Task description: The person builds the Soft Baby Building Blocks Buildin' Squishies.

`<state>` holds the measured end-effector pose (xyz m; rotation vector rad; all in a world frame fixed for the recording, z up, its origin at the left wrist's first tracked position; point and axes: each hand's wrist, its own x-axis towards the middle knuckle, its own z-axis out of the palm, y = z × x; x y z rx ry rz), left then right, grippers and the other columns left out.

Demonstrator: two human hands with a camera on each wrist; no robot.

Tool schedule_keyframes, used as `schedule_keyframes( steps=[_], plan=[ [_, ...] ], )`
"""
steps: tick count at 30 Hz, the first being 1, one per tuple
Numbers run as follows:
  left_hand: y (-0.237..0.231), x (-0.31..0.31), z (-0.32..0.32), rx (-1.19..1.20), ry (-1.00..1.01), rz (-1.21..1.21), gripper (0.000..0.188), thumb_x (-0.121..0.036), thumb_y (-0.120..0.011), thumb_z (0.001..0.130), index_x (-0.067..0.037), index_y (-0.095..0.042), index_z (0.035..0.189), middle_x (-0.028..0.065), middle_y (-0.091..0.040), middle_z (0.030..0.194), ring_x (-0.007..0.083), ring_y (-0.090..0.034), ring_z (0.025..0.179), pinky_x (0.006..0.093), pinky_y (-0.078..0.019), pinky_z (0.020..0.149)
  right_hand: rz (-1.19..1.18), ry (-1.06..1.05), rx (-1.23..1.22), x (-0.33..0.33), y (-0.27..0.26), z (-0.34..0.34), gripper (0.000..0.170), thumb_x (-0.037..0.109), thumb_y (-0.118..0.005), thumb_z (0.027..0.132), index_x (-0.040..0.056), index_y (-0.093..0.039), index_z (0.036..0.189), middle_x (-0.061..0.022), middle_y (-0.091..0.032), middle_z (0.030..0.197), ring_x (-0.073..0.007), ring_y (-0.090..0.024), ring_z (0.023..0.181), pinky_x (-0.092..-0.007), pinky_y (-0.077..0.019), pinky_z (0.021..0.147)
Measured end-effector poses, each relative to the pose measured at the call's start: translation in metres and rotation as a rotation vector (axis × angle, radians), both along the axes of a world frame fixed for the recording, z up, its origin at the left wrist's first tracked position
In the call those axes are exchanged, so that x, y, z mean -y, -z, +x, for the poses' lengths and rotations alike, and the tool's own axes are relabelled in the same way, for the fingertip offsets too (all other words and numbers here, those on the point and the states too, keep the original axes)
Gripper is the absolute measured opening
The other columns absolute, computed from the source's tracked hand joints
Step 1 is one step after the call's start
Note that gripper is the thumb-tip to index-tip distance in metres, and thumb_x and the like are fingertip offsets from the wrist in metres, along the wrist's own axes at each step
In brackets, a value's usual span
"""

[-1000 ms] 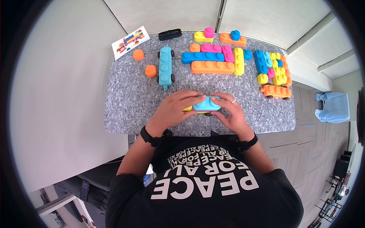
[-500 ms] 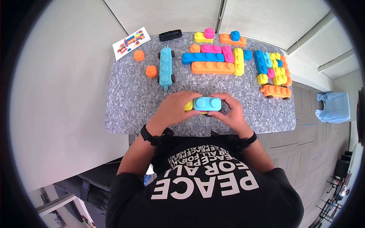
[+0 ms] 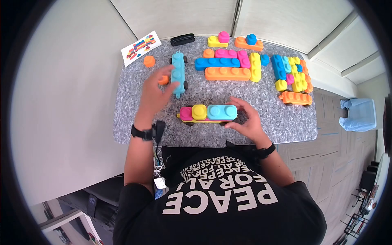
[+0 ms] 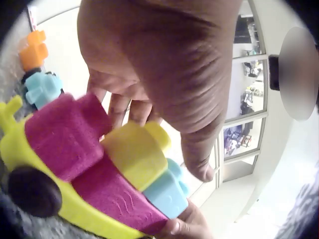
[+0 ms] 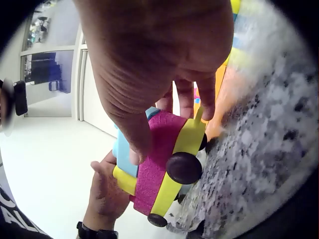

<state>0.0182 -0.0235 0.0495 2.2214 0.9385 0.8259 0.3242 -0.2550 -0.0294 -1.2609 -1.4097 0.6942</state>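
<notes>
A toy train car [image 3: 204,120] stands on the grey table in front of the person. It has a yellow wheeled base, a pink layer, then pink, yellow [image 3: 199,111] and light-blue [image 3: 221,111] blocks on top. The right hand [image 3: 250,122] grips its right end, thumb on the near side and fingers on the far side. Farther left, the left hand [image 3: 155,94] reaches out with loosely spread fingers, holding nothing. Its fingers partly cover an orange block [image 3: 164,80] and lie close beside a light-blue wheeled base [image 3: 178,71].
Behind stand several loose blocks, among them a long orange one [image 3: 227,74]. On the right lie grouped blocks and an orange wheeled base [image 3: 297,98]. A picture card [image 3: 141,47], a black case [image 3: 182,39] and another orange block [image 3: 149,61] sit at the back left.
The left hand has let go of the toy train car and moved left and away from the body, toward the light-blue wheeled base. The right hand still holds the car's right end.
</notes>
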Motion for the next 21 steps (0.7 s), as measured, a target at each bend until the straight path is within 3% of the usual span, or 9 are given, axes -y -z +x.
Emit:
schedule_keyframes(
  steps=[2,5,8,12,14,17,21],
  plan=[
    [0.014,-0.035,-0.016,-0.018,-0.083,0.058,0.064,-0.019,-0.096,0.091,-0.011,-0.074,0.15,0.015,-0.078,0.147,0.0366,-0.074,0.136,0.0472,-0.0551,0.12,-0.002,-0.015,-0.017,0.0,0.006,0.002,0.099,0.024,-0.111,0.076,0.0068,-0.065,0.162,-0.0121,-0.081,0.142,-0.0229,-0.076,0.128,-0.0403,-0.0573,0.112],
    [0.032,-0.057,-0.029,-0.183,-0.076,0.176,0.061,-0.013,-0.094,0.09,-0.011,-0.075,0.148,0.0145,-0.078,0.148,0.0365,-0.073,0.137,0.047,-0.0551,0.12,-0.009,-0.029,-0.026,0.0,0.016,0.003,0.099,0.023,-0.111,0.075,0.0065,-0.065,0.162,-0.0123,-0.08,0.143,-0.023,-0.075,0.13,-0.0401,-0.056,0.114],
    [0.062,-0.079,-0.038,-0.192,0.022,0.178,0.062,-0.006,-0.094,0.088,-0.011,-0.075,0.147,0.0151,-0.077,0.149,0.0378,-0.074,0.135,0.0463,-0.0577,0.117,-0.03,-0.036,-0.028,0.001,0.013,0.001,0.099,0.022,-0.111,0.076,0.0062,-0.065,0.162,-0.0119,-0.079,0.143,-0.0232,-0.074,0.13,-0.0397,-0.0553,0.114],
    [0.064,-0.077,-0.033,-0.128,-0.062,-0.032,0.061,-0.001,-0.093,0.087,-0.009,-0.076,0.145,0.0149,-0.078,0.145,0.0334,-0.077,0.13,0.0418,-0.0617,0.111,-0.039,-0.042,-0.024,0.001,0.009,0.001,0.097,0.02,-0.11,0.077,0.006,-0.065,0.161,-0.0115,-0.078,0.143,-0.0236,-0.074,0.131,-0.0395,-0.0555,0.114],
    [0.048,-0.067,-0.03,-0.054,-0.123,0.003,0.057,-0.001,-0.093,0.087,-0.008,-0.077,0.142,0.0149,-0.079,0.139,0.0301,-0.078,0.125,0.0394,-0.0635,0.106,-0.035,-0.045,-0.039,0.001,0.009,0.002,0.097,0.021,-0.11,0.077,0.0061,-0.065,0.161,-0.0115,-0.078,0.143,-0.0235,-0.074,0.131,-0.0395,-0.0555,0.114],
    [0.01,-0.034,-0.012,0.197,-0.003,-0.099,0.054,0.0,-0.092,0.09,-0.006,-0.077,0.141,0.0118,-0.079,0.141,0.0266,-0.079,0.127,0.043,-0.0646,0.107,-0.03,-0.043,-0.052,0.001,0.01,0.001,0.096,0.023,-0.11,0.078,0.0062,-0.065,0.161,-0.0116,-0.078,0.144,-0.0234,-0.073,0.131,-0.0397,-0.0555,0.113],
    [-0.042,0.039,0.024,0.153,0.254,-0.012,0.055,-0.01,-0.096,0.088,-0.007,-0.077,0.14,0.0117,-0.08,0.136,0.0282,-0.079,0.125,0.0437,-0.063,0.107,0.01,-0.036,-0.05,0.0,0.01,-0.001,0.09,0.028,-0.107,0.082,0.0063,-0.066,0.159,-0.0124,-0.078,0.144,-0.0251,-0.073,0.13,-0.0402,-0.0553,0.111]
  ],
)
